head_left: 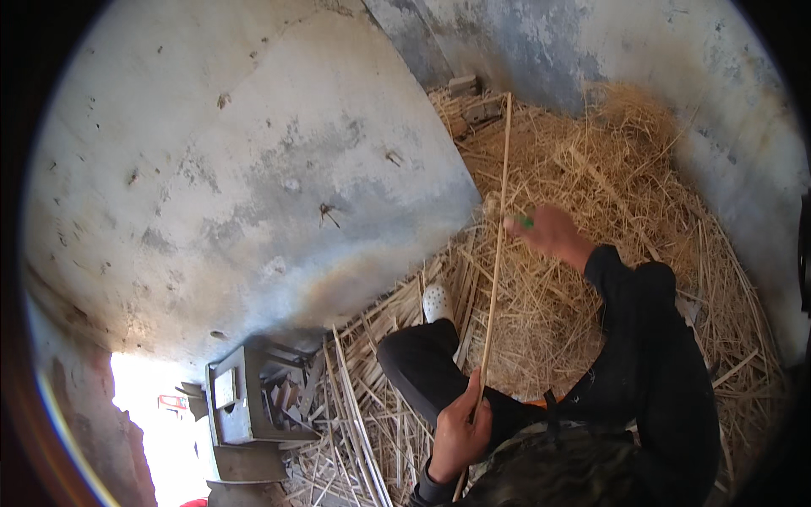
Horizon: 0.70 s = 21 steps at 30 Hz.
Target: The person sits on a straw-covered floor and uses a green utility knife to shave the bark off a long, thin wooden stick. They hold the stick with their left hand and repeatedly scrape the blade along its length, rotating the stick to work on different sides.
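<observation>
My left hand (460,431) is closed around the lower part of a long, thin, pale wooden strip (498,245), which looks like split bamboo. The strip rises at a slight tilt from my lap toward the far wall. My right hand (553,232) is just right of the strip's middle, its fingers curled around a small green thing (525,221). Most of that green thing is hidden by the fingers, so its kind cannot be made out. Whether the right fingertips touch the strip is unclear.
Tangled straw-like shavings (583,279) cover the floor ahead and right. Loose strips (359,414) lie at the left beside a metal box-like stand (245,397). A stained pale wall (253,169) stands left; my white shoe (437,302) rests on the strips.
</observation>
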Available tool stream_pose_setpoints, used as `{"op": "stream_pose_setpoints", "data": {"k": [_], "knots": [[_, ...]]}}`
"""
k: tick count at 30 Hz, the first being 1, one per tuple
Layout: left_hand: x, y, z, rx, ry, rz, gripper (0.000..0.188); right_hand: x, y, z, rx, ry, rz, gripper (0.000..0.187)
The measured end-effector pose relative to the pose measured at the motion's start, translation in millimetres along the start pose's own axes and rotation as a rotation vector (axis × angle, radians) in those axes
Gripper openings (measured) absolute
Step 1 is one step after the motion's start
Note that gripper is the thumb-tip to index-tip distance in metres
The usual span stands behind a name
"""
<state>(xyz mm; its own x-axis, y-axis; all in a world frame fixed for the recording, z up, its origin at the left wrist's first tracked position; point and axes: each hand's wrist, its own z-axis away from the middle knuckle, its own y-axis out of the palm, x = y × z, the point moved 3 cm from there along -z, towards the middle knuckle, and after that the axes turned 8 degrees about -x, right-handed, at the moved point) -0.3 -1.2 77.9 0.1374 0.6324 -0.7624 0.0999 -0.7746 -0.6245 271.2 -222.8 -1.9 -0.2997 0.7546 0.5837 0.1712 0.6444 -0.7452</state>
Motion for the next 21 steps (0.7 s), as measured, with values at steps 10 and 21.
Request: {"op": "stream_pose_setpoints", "data": {"k": [10,21], "knots": [[-3,-15,35,0.119,-0.055,0.028,0.049,-50,-45,-38,-0.183,0.054,0.074,0.078],[-14,-17,65,0.367,-0.627,0.059,0.045,-162,-89,-58,-0.418,0.341,0.185,0.073]]}}
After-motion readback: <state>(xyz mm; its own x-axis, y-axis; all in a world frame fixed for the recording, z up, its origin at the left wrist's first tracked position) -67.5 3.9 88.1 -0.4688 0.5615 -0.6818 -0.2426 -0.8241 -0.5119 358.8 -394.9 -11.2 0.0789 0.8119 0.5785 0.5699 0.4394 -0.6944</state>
